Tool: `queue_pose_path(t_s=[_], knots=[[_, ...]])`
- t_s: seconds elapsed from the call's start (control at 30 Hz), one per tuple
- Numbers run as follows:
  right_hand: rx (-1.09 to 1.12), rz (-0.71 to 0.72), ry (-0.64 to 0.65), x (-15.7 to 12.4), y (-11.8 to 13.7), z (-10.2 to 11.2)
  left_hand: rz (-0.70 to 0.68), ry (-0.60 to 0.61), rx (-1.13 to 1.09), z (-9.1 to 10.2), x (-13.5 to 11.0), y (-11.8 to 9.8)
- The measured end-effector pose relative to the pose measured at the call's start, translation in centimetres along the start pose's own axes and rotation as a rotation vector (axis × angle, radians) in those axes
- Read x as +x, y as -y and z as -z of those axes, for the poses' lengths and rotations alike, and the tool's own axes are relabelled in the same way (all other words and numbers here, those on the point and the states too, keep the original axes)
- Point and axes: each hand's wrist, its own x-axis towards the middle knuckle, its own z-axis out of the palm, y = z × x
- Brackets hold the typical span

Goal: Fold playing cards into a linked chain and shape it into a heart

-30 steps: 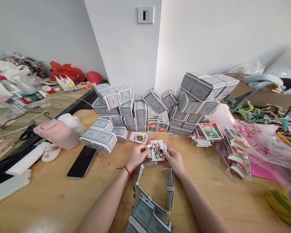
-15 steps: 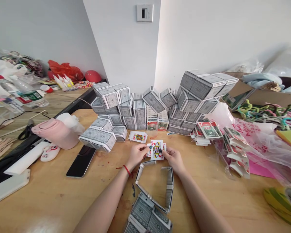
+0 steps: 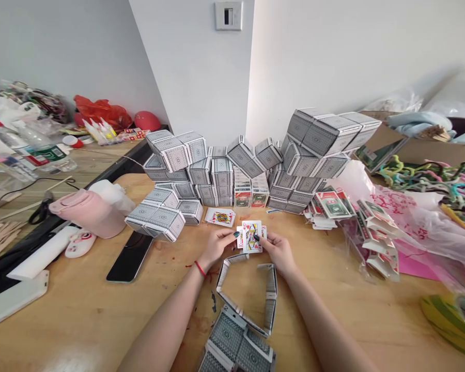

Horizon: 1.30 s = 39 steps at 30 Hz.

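Note:
My left hand (image 3: pixel 216 245) and my right hand (image 3: pixel 278 251) meet over the middle of the wooden table (image 3: pixel 81 315), both pinching a small stack of playing cards (image 3: pixel 251 237) with a face card of hearts on top. Just below the hands stands an unfinished ring of folded cards (image 3: pixel 248 294) on edge, joined to flat folded card blocks (image 3: pixel 232 351) at the near edge. A lone face card (image 3: pixel 220 217) lies beyond the hands.
A wall of grey patterned card cubes (image 3: pixel 251 165) is piled against the wall. A black phone (image 3: pixel 129 256), a pink bottle (image 3: pixel 87 213) and a white case lie left. Card boxes (image 3: pixel 333 204), plastic bags and pipe cleaners (image 3: pixel 430 178) crowd the right.
Both hands and the card stack have kept their place; only the camera drifted slightly, shifting the scene a little upward.

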Motion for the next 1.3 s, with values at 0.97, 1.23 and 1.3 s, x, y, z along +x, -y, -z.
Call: queue_pose_path(t_s=[0.97,1.23,1.3], knots=[[-0.054,0.04,-0.084,-0.5,0.5,-1.0,0.002,-0.225,0.195,-1.8,0.2,0.0],[0.001,-0.019,-0.012,-0.7,0.2,-1.5,-0.204,-0.32,0.484,-2.9,-0.1,0.6],[-0.01,-0.011,-0.005,-0.7,0.1,-1.5,-0.208,-0.315,0.606,-2.9,-0.1,0.6]])
